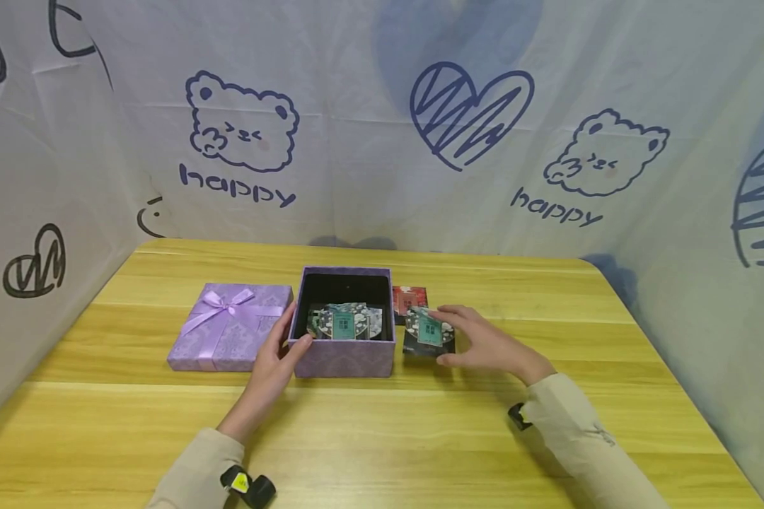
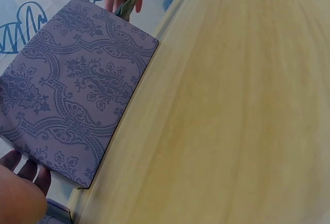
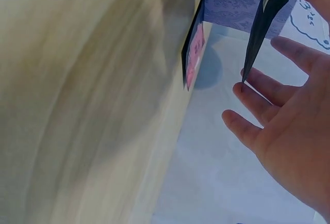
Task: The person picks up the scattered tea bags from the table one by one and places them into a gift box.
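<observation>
My left hand (image 1: pixel 272 367) grips the near left corner of an open purple patterned gift box (image 1: pixel 344 360). Its thumb lies at the front rim and its fingers against the left side, as the left wrist view also shows at the box wall (image 2: pixel 82 90). Inside the box stand several small packets (image 1: pixel 344 326) with dark floral print and teal labels. To the right of the box, my right hand (image 1: pixel 487 345) pinches a like flat packet (image 1: pixel 429 334) between thumb and fingers. Seen edge-on in the right wrist view, this packet (image 3: pixel 262 30) is tilted and held above the table.
A red packet (image 1: pixel 410 297) with a dark edge lies on the table by the box's right side, partly behind the held packet. Left of the box rests the purple lid (image 1: pixel 229 339) with a ribbon bow. A printed white cloth (image 1: pixel 356 141) hangs behind the wooden table (image 1: pixel 382 438).
</observation>
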Motion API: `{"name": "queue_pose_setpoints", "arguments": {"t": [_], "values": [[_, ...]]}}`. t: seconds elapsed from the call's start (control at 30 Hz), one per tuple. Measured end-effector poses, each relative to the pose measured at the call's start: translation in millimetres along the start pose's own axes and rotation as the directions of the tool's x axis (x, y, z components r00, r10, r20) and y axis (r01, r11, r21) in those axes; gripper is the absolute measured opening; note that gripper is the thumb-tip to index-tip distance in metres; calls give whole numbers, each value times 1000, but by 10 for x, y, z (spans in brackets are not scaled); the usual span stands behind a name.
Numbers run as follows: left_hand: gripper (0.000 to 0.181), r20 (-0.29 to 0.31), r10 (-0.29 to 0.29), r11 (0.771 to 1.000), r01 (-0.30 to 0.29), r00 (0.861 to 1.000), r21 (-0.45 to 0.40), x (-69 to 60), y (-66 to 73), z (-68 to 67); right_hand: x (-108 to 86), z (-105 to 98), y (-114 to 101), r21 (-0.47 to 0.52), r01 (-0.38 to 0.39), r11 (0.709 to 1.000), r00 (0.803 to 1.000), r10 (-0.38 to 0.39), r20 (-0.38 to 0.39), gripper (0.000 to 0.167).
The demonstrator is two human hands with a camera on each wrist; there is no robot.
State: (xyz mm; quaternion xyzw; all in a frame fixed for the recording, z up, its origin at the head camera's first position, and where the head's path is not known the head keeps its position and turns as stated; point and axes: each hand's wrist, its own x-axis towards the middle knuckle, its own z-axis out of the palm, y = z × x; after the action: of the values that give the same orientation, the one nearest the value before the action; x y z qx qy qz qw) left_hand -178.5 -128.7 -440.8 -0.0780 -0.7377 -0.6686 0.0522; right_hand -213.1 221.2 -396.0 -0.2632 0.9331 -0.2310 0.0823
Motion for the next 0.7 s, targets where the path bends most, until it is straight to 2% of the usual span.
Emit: {"name": "queue_pose_setpoints", "arguments": {"t": [0.43, 0.7], "values": [[64, 2, -7, 1000, 7, 1000, -3, -2, 7, 3, 6, -125, -12, 10, 49, 999, 998, -49, -34, 77], [64, 5, -10, 1000, 10, 1000, 11, -3, 17, 1, 38, -236, -68, 9, 43, 999, 998, -42, -48, 75]]}}
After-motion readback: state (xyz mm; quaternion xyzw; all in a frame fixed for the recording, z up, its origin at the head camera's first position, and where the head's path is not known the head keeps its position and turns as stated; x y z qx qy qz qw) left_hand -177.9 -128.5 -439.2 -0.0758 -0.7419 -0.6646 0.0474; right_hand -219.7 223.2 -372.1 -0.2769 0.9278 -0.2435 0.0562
